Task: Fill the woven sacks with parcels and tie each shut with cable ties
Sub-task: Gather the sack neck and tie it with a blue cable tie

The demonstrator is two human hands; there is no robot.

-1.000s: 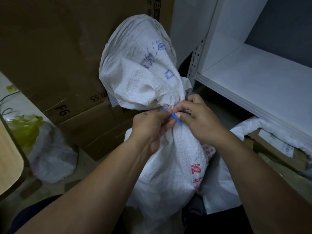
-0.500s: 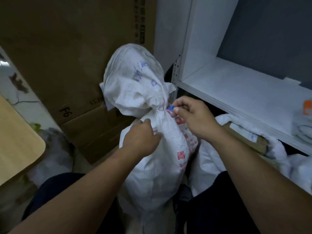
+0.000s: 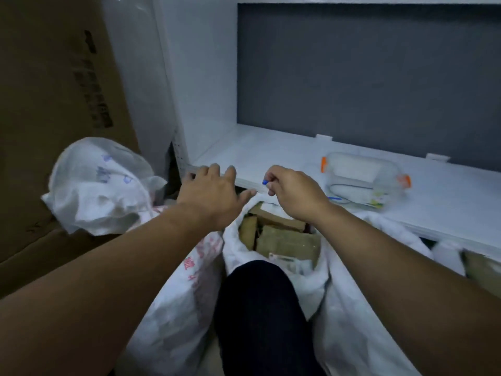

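Blue cable tie (image 3: 265,182) pinched in right hand (image 3: 294,196) — open sack (image 3: 273,240) mouth directly below, left hand (image 3: 210,195) splayed, empty, equally near.

I see a white woven sack (image 3: 173,291) with red print low at the left, its gathered top (image 3: 100,185) bunched and flopped over leftward, carrying faint blue print. Just beside it to the right, a second white sack (image 3: 339,308) stands open, its mouth rolled wide. Inside I can make out several brown cardboard parcels (image 3: 284,237) packed close together, one showing a pale label. A short blue piece of cable tie (image 3: 265,182) shows above the open sack's far rim, pinched at the fingertips; I can't tell its length.
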